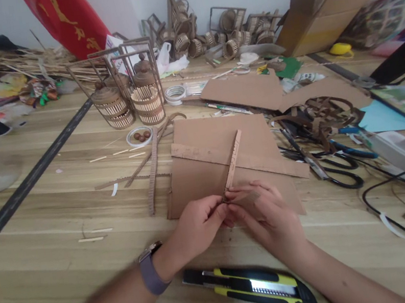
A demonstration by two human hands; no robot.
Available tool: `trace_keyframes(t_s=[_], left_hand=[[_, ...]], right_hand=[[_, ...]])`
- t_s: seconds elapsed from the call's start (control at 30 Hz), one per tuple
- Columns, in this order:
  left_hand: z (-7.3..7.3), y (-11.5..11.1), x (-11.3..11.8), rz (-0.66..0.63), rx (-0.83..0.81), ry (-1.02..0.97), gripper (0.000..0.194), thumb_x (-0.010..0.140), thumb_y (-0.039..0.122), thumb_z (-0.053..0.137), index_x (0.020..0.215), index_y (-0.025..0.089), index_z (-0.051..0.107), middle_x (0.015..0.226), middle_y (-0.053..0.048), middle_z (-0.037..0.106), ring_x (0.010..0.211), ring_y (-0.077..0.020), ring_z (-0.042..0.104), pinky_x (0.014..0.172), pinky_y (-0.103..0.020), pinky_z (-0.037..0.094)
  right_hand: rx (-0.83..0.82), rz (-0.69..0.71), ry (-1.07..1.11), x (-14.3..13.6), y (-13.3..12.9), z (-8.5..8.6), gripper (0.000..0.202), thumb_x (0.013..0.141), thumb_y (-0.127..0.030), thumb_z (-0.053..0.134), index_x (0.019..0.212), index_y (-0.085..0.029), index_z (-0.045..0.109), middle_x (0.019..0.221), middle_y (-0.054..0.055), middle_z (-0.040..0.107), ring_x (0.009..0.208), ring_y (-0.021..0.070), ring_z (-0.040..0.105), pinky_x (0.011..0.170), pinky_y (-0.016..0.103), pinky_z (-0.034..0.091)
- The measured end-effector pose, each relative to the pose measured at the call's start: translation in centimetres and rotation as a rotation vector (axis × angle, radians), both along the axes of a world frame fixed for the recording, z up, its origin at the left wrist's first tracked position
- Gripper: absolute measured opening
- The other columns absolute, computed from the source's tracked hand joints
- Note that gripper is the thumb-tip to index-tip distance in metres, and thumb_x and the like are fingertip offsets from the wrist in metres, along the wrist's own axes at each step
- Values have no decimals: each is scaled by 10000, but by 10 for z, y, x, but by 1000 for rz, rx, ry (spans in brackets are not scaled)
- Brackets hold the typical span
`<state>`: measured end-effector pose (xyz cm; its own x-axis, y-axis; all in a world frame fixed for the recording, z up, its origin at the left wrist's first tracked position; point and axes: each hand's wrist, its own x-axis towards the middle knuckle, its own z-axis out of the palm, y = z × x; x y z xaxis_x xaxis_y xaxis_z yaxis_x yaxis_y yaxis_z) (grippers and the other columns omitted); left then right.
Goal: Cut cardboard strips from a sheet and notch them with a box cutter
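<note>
My left hand and my right hand meet over the near edge of a cardboard sheet. Both pinch a narrow cardboard strip, its free end pointing away from me. A flap of cardboard shows between the fingers of the right hand; whether it belongs to the same strip, I cannot tell. The fingertips hide the gripped end. Another long cardboard strip lies slantwise across the sheet. Close to the table's front edge rests a yellow and black utility knife.
Small slatted baskets with tall handles stand at the back left, near a tape roll. A ring with brown balls lies before them. Black-handled scissors, curled brown strips and a black cable lie at right.
</note>
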<state>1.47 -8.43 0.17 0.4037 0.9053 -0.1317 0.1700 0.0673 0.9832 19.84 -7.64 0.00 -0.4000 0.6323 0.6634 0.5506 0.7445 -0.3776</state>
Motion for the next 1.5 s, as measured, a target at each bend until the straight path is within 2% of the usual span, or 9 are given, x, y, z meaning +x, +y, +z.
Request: trace_keyframes(t_s=[0.5, 0.63, 0.73, 0.93, 1.03, 1.13, 1.27, 1.37, 1.5], left_hand=[[6, -2, -1, -27, 63, 4, 319, 997, 363, 477, 920, 137, 688, 864, -70, 749, 804, -182, 711, 748, -262, 539], [10, -1, -2, -67, 75, -3, 322, 1005, 359, 473, 953, 132, 696, 907, -83, 766, 843, -188, 723, 792, -273, 538], [10, -2, -2, -75, 66, -16, 330, 1006, 368, 471, 976, 127, 694, 911, -90, 768, 860, -192, 722, 810, -282, 534], [7, -1, -2, -60, 42, -24, 374, 985, 466, 501, 948, 137, 674, 863, -69, 737, 818, -179, 692, 738, -254, 513], [6, 1, -2, -32, 53, 38, 361, 997, 425, 462, 873, 148, 658, 806, -50, 720, 762, -166, 670, 707, -248, 493], [7, 1, -2, -12, 74, 78, 347, 995, 390, 454, 817, 157, 640, 780, -45, 713, 741, -165, 661, 695, -249, 482], [6, 0, -1, -18, 58, 42, 344, 999, 392, 458, 839, 157, 651, 799, -49, 733, 762, -167, 686, 712, -245, 504], [7, -2, -1, -19, 61, 35, 323, 994, 360, 468, 832, 157, 659, 808, -50, 748, 770, -165, 703, 715, -236, 511], [10, -3, -1, -46, 45, 21, 303, 991, 338, 468, 899, 146, 684, 868, -73, 771, 810, -182, 730, 755, -255, 534]], right_hand=[[-67, -65, 32, 2, -4, 3, 102, 966, -203, 580, 1026, -269, 631, 943, -7, 801, 919, 178, 751, 933, 386, 522], [-215, -173, 117, 3, -7, 4, 109, 989, -325, 554, 1007, -278, 651, 933, 11, 789, 906, 201, 734, 771, 343, 570], [-290, -189, 180, 3, -9, 3, 135, 997, -354, 540, 1015, -280, 652, 936, 17, 778, 875, 192, 728, 699, 313, 569], [-174, -32, 142, 0, -7, 6, 90, 971, -224, 564, 1010, -263, 635, 939, 24, 768, 895, 182, 732, 756, 326, 570], [-102, 15, 74, 0, -4, 6, 71, 961, -226, 588, 1012, -258, 625, 950, 33, 768, 913, 197, 739, 774, 356, 579], [-31, -5, 17, 0, -2, 4, 52, 938, -249, 637, 989, -248, 631, 983, 56, 772, 950, 224, 742, 793, 386, 587], [7, -13, -6, 0, -1, 4, 109, 946, -184, 603, 1014, -260, 643, 964, 39, 790, 941, 220, 754, 877, 421, 578], [-24, -47, -6, 1, -3, 6, 126, 951, -188, 590, 1022, -267, 657, 957, 32, 798, 924, 216, 757, 873, 413, 579], [-159, -129, 68, 3, -6, 6, 91, 960, -270, 588, 982, -263, 676, 944, 40, 794, 893, 218, 752, 767, 356, 598]])
